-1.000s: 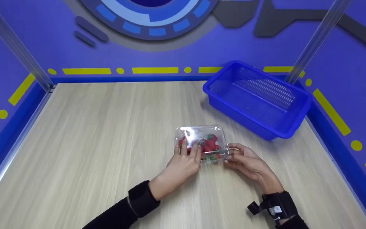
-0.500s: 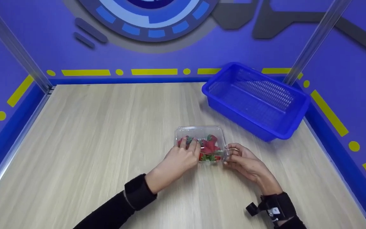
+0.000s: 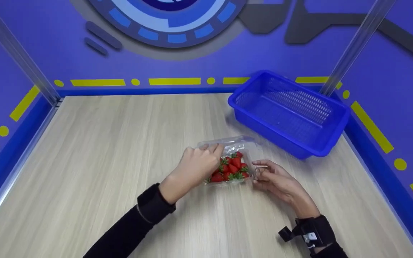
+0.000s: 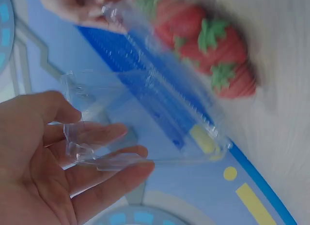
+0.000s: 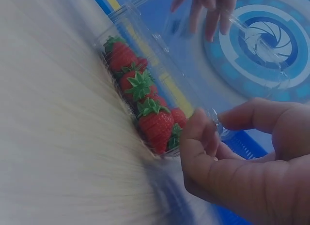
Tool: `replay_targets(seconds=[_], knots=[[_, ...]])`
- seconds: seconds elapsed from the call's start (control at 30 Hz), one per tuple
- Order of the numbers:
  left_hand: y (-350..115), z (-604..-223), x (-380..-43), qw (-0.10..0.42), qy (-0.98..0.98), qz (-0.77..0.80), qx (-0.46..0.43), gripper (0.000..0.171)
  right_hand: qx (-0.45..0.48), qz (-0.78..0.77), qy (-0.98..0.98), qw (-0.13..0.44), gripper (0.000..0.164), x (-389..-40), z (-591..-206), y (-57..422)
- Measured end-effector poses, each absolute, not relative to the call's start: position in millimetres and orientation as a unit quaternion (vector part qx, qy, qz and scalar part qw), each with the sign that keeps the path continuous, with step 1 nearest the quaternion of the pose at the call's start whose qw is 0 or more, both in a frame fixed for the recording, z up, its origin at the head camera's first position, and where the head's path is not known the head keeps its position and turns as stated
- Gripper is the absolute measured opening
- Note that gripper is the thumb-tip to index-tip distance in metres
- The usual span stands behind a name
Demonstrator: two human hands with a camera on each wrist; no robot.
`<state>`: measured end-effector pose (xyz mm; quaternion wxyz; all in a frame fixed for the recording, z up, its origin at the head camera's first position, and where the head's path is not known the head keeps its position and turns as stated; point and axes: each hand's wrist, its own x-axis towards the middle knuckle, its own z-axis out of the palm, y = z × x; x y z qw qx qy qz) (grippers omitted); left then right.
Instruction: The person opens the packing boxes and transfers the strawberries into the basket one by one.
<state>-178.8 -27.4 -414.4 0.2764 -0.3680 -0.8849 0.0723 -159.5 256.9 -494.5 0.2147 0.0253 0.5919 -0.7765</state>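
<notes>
While left hand (image 3: 197, 163) grips raised lid (image 4: 145, 113), right hand (image 3: 278, 182) pinches box (image 3: 227, 183) edge.
Strawberries (image 3: 233, 167) in box, box on table (image 3: 120, 150), blue basket (image 3: 271, 129) beyond, near right hand.

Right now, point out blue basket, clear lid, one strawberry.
Blue basket (image 3: 287, 114): head view, inner floor.
Clear lid (image 4: 151, 117): left wrist view, middle of its panel.
Strawberry (image 5: 157, 128): right wrist view, red body.

head: left hand (image 3: 196, 165) part-hides clear container (image 3: 224, 183) | wall emblem (image 3: 172, 27) cut off (top edge) | left wrist: strawberries (image 4: 235, 47) blurred
</notes>
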Motion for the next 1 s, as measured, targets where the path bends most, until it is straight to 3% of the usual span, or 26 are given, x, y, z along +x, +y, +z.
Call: replay_targets(seconds=[0.2,0.43,0.63,0.83,1.0], knots=[[-38.1,-398.7,-205.8,0.227,-0.913,-0.069,-0.333,0.026,0.028,-0.787,0.576,0.220,0.041,-159.5,-493.5,255.2],[-60.0,-400.6,-254.8,0.095,-0.906,-0.356,-0.208,0.031,0.028,-0.786,0.578,0.215,0.046,-160.2,-495.1,254.2],[-81.1,-431.4,-293.7,-0.029,-0.812,-0.576,-0.090,0.042,0.022,-0.788,0.577,0.215,0.046,-160.6,-496.0,254.9],[-92.7,-467.3,-304.0,-0.153,-0.741,-0.653,0.037,0.046,0.030,-0.789,0.574,0.215,0.043,-160.0,-495.9,254.3],[-92.9,-475.3,-301.5,-0.193,-0.714,-0.670,0.063,0.047,0.025,-0.793,0.569,0.217,0.043,-161.3,-494.3,254.0]])
